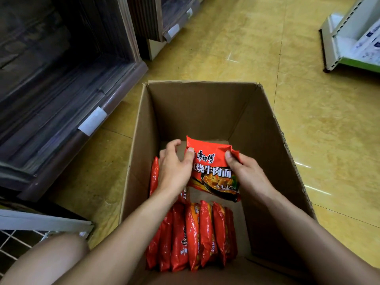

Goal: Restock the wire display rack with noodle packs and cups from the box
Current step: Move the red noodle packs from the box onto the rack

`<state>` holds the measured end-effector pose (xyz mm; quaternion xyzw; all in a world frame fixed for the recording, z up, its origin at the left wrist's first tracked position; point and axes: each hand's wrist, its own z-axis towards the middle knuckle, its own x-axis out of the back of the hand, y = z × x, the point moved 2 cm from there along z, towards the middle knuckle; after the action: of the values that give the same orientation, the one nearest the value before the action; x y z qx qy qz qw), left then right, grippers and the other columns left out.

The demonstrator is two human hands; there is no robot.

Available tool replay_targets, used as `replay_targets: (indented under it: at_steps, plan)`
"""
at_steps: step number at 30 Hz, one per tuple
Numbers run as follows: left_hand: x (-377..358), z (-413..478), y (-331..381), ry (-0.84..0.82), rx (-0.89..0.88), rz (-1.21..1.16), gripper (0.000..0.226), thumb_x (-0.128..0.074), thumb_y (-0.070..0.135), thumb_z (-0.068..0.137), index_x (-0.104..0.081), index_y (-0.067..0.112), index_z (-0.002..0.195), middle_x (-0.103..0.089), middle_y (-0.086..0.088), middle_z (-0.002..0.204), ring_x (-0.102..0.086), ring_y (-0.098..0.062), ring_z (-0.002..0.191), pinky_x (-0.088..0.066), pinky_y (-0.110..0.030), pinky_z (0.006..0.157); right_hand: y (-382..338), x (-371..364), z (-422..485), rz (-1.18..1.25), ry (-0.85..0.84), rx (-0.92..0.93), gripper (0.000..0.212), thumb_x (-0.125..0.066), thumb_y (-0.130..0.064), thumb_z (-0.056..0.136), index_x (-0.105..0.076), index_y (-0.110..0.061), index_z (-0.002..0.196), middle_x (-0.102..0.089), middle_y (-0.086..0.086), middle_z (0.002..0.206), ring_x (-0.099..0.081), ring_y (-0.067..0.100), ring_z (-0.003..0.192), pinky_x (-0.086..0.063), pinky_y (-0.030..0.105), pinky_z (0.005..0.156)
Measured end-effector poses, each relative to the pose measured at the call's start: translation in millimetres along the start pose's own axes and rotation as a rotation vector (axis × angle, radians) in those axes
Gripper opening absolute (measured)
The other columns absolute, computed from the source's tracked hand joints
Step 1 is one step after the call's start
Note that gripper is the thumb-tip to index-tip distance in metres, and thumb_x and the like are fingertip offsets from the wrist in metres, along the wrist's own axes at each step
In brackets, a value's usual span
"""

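Held noodle pack [213, 167]: one red pack, printed face up and tilted. It is lifted above the floor of the box, spanning the gap between the two hands.
Left hand [174, 163]: grips the pack's upper left edge. The thumb lies on the printed face and the fingers curl over the far side.
Right hand [246, 171]: pinches the pack's upper right corner, thumb on the front and the other fingers hidden behind the wrapper.
Cardboard box [205, 103]: open at the top and standing on the yellow floor [308, 99]. Its far half is bare cardboard, and both forearms reach down into it.
Row of packs [195, 233]: red packs standing on edge, side by side and touching, against the near wall of the box. I count about seven, though the leftmost ones overlap and are hard to separate.
Pack by the left wall [154, 173]: one more red pack standing on edge against the box's left side, just beside the left wrist.
Pack under the wrist [184, 195]: a strip of another red wrapper, mostly covered.
Wire display rack [20, 243]: white grid at lower left, beside the box.
Dark wooden shelving [61, 89]: left of the box.
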<state>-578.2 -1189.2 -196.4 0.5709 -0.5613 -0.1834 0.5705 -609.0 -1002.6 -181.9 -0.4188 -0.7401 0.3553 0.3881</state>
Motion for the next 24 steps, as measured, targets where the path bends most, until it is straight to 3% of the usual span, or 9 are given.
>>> replay_targets:
  at_steps: [2, 5, 8, 15, 20, 22, 24]
  plan:
    - [-4, 0, -3, -0.131, 0.072, -0.118, 0.053, -0.059, 0.055, 0.095, -0.052, 0.026, 0.139, -0.057, 0.002, 0.137, -0.056, -0.014, 0.123, -0.043, -0.033, 0.110, -2, 3, -1, 0.153, 0.000, -0.042, 0.035, -0.052, -0.048, 0.100, -0.068, -0.020, 0.115, -0.079, 0.001, 0.098, -0.076, 0.017, 0.091, -0.057, 0.040, 0.092]
    - [-11, -6, -2, -0.251, 0.121, -0.268, 0.049, -0.059, 0.064, 0.091, -0.059, 0.030, 0.126, -0.069, 0.006, 0.122, -0.068, -0.010, 0.108, -0.054, -0.038, 0.101, -7, 6, -3, 0.331, 0.014, -0.104, 0.040, -0.056, -0.048, 0.098, -0.067, -0.014, 0.116, -0.078, 0.008, 0.101, -0.076, 0.025, 0.094, -0.057, 0.046, 0.094]
    - [-13, -8, 0, -0.264, 0.174, -0.347, 0.040, -0.061, 0.058, 0.092, -0.065, 0.024, 0.114, -0.077, 0.003, 0.106, -0.074, -0.017, 0.097, -0.059, -0.042, 0.093, -10, 8, -5, 0.441, 0.013, -0.160, 0.053, -0.055, -0.055, 0.095, -0.065, -0.009, 0.118, -0.078, 0.012, 0.103, -0.076, 0.027, 0.095, -0.058, 0.044, 0.089]
    - [-15, -8, 4, -0.217, 0.275, -0.639, 0.033, -0.061, 0.038, 0.098, -0.064, 0.012, 0.119, -0.078, -0.010, 0.105, -0.075, -0.028, 0.097, -0.059, -0.050, 0.091, -11, 6, -4, 0.505, -0.017, -0.160, 0.054, -0.054, -0.055, 0.096, -0.061, -0.012, 0.126, -0.077, 0.011, 0.108, -0.075, 0.028, 0.099, -0.056, 0.049, 0.095]
    - [-12, -6, 7, -0.283, 0.272, -0.579, 0.035, -0.047, 0.043, 0.104, -0.068, 0.018, 0.114, -0.078, -0.004, 0.105, -0.075, -0.017, 0.095, -0.059, -0.036, 0.085, -16, 14, -4, 0.445, 0.049, -0.074, 0.035, -0.056, -0.043, 0.100, -0.063, -0.016, 0.120, -0.078, 0.007, 0.102, -0.076, 0.025, 0.093, -0.059, 0.044, 0.089]
    - [-10, -3, 1, -0.238, 0.279, -0.445, 0.040, -0.043, 0.045, 0.106, -0.069, 0.017, 0.117, -0.076, -0.005, 0.113, -0.071, -0.020, 0.107, -0.054, -0.038, 0.095, -16, 19, -2, 0.398, 0.118, -0.032, 0.032, -0.055, -0.045, 0.100, -0.065, -0.020, 0.117, -0.079, 0.005, 0.100, -0.077, 0.022, 0.091, -0.059, 0.044, 0.089]
    - [-7, 2, -6, -0.159, 0.317, -0.325, 0.030, -0.048, 0.034, 0.106, -0.067, 0.014, 0.120, -0.069, -0.009, 0.123, -0.064, -0.022, 0.112, -0.050, -0.039, 0.102, -17, 24, 0, 0.346, 0.181, 0.019, 0.026, -0.053, -0.047, 0.101, -0.066, -0.027, 0.111, -0.079, 0.002, 0.097, -0.077, 0.018, 0.089, -0.060, 0.043, 0.089]
